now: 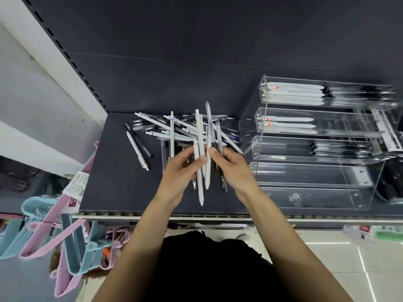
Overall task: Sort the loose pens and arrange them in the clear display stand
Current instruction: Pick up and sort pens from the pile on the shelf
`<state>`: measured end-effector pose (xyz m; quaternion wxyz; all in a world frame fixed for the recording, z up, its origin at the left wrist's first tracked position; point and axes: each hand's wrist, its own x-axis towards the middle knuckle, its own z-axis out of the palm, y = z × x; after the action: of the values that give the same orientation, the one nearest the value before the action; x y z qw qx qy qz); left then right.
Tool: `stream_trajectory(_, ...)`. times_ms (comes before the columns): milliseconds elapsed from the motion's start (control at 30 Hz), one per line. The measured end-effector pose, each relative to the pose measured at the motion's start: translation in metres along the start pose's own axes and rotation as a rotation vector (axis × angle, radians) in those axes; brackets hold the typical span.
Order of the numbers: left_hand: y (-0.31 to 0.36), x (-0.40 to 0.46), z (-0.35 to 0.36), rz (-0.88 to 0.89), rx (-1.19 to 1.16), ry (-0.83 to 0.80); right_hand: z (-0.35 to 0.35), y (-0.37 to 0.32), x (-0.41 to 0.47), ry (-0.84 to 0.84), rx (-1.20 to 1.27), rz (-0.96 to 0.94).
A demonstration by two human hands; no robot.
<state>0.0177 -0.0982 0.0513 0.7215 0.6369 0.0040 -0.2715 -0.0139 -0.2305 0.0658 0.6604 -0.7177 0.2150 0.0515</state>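
A pile of loose pens (pixel 168 129), white and clear-bodied, lies on the dark shelf (pixel 113 184). My left hand (pixel 181 171) holds a bunch of white pens (pixel 199 153) upright above the shelf. My right hand (pixel 233 168) grips clear and white pens (pixel 218 136) beside them, thumb pressed against one white pen. The clear display stand (pixel 257 149) sits to the right. Its upper tiers hold white pens (pixel 292 92) and dark pens (pixel 340 147); the two front tiers look bare.
Pink and teal plastic hangers (pixel 54 232) hang below the shelf at the left. A white slotted upright (pixel 65 51) borders the shelf on the left. A dark back panel rises behind. Tiled floor shows at lower right.
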Motion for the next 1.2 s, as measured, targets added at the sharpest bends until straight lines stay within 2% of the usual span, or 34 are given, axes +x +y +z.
stream_trajectory(300, -0.005, -0.007, 0.005, 0.011, 0.086, -0.033, 0.0, 0.017, 0.002, 0.0, -0.28, -0.032)
stream_trajectory(533, -0.01, 0.002, -0.004, -0.054, 0.06, -0.068, -0.004, 0.0, 0.002, -0.174, -0.338, 0.198)
stream_trajectory(800, -0.017, 0.006, -0.013, 0.0, 0.126, -0.174, 0.0, -0.011, 0.003, -0.295, -0.461, 0.261)
stream_trajectory(1033, -0.014, 0.014, -0.022, -0.115, -0.15, -0.25, 0.008, -0.023, 0.019, -0.417, -0.602, 0.273)
stream_trajectory(1200, -0.007, 0.021, -0.033, -0.101, -0.146, -0.3, 0.005, -0.032, 0.034, -0.493, -0.702, 0.231)
